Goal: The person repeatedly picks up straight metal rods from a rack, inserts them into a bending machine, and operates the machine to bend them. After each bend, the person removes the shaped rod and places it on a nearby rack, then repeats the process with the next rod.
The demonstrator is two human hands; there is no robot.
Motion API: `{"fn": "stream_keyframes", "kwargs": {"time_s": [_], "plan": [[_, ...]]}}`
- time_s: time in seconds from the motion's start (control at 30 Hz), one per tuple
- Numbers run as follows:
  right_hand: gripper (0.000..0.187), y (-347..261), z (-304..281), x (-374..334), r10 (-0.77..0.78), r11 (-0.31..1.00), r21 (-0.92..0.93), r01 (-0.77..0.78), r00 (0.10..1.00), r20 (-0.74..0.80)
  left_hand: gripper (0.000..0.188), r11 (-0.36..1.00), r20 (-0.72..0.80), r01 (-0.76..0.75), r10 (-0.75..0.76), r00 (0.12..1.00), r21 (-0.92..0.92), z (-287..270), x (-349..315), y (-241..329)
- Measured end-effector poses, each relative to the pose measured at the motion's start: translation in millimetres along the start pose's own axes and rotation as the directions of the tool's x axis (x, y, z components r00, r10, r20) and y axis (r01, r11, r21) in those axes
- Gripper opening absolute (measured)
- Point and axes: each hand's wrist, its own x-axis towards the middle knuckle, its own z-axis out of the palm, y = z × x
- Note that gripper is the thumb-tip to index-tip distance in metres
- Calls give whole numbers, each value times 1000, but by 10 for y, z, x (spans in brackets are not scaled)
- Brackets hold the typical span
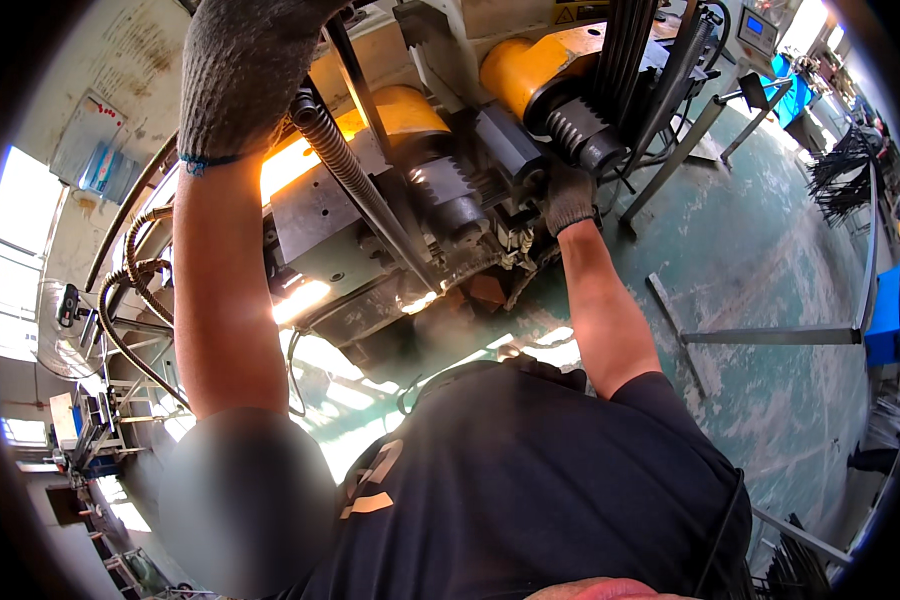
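My left hand [242, 80], in a grey knit glove, is raised at the top edge beside a machine. Its fingers are cut off or turned away. Close by it, a rod with a coil spring [332, 145] slants down across a metal block [320, 215]. Lower and to the right, my right hand [570, 197], also gloved, reaches in beside a grey faceted bar [510, 143] and a dark ridged shaft [585, 135]. Its fingers are hidden, so whether it grips anything cannot be told. Two yellow cylinders [515, 75] stand behind the ridged shafts.
A bundle of dark rods [627, 60] rises at the upper right. Metal stand legs [675, 165] and a low floor frame [770, 337] stand on the worn green floor [760, 250]. Ribbed hoses [130, 265] curve at the left, near a fan [68, 330]. A control box [757, 30] is farther back.
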Motion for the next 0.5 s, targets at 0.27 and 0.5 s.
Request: {"fn": "stream_keyframes", "kwargs": {"time_s": [0.27,0.5], "plan": [[9,17,21,-7,-18,1000,-22,18,1000,-7,29,998,-15,6,-5,1000,61,0,-22,28],[9,182,-55,178,-49,998,-43,48,998,-40,27,994,-19,92,-91,996,59,61,-62,192]]}}
